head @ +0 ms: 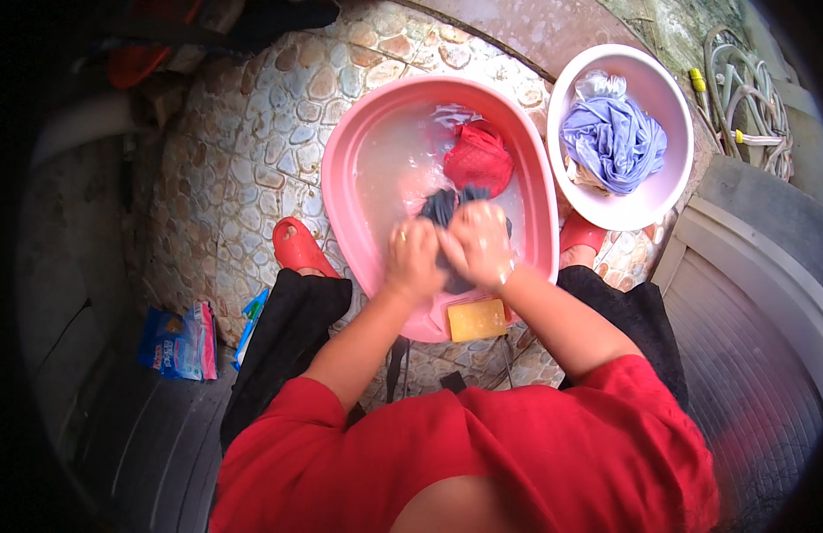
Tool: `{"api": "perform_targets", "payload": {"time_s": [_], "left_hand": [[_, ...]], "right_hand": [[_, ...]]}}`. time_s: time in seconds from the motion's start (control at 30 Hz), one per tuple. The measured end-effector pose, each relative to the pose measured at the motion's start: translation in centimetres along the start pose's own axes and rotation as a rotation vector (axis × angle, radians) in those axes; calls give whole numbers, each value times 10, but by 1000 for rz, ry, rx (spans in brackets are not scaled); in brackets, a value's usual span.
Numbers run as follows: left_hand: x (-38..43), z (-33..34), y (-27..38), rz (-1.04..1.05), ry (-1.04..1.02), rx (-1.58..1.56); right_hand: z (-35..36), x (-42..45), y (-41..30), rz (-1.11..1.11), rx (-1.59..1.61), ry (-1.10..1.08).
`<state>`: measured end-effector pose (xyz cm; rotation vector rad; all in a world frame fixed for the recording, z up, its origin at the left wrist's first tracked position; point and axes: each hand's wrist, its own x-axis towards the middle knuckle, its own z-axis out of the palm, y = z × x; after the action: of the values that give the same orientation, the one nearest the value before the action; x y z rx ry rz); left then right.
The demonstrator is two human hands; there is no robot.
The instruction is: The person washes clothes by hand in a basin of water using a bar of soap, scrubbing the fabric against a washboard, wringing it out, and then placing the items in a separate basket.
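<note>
Both my hands are inside a pink plastic washtub (341, 133) that holds cloudy, soapy water (391, 160). My left hand (414, 256) and my right hand (478, 240) are side by side, each closed on a dark grey wet cloth (441, 208); its lower part shows between my wrists. Motion blurs the fingers slightly. Beyond the knuckles a red garment (478, 160) lies bunched in the water, partly above the surface. A yellow bar of laundry soap (476, 320) rests on the tub's near rim, just below my right wrist.
A white basin (624, 213) at the right holds a bunched lavender cloth (614, 143). Blue and pink packets (181, 343) lie at the left. A coiled hose (751, 100) is at the far right. My feet in red slippers (301, 246) flank the tub on pebble-patterned tiles (265, 153).
</note>
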<state>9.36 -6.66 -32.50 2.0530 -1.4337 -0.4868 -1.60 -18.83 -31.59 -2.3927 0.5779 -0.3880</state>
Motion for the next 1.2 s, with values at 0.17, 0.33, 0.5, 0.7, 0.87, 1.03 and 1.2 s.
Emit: {"api": "perform_targets", "payload": {"time_s": [0.17,0.33,0.5,0.7,0.87,1.03,1.2], "left_hand": [[-42,7,11,77,-223,91],[33,10,-5,-344,-332,94],[29,9,3,-423,-227,26],[-56,4,13,121,-125,66],[4,15,-1,-268,-332,117],[24,4,0,-505,-313,160],[2,-8,5,-573,-379,-23]], "right_hand": [[-1,-46,-9,-3,-77,-245],[39,20,30,248,-104,91],[27,17,17,226,-117,20],[-14,-55,-25,6,25,-175],[29,-1,21,166,-122,-112],[23,16,16,306,-147,-137],[-11,-14,-5,220,-55,-485]]}}
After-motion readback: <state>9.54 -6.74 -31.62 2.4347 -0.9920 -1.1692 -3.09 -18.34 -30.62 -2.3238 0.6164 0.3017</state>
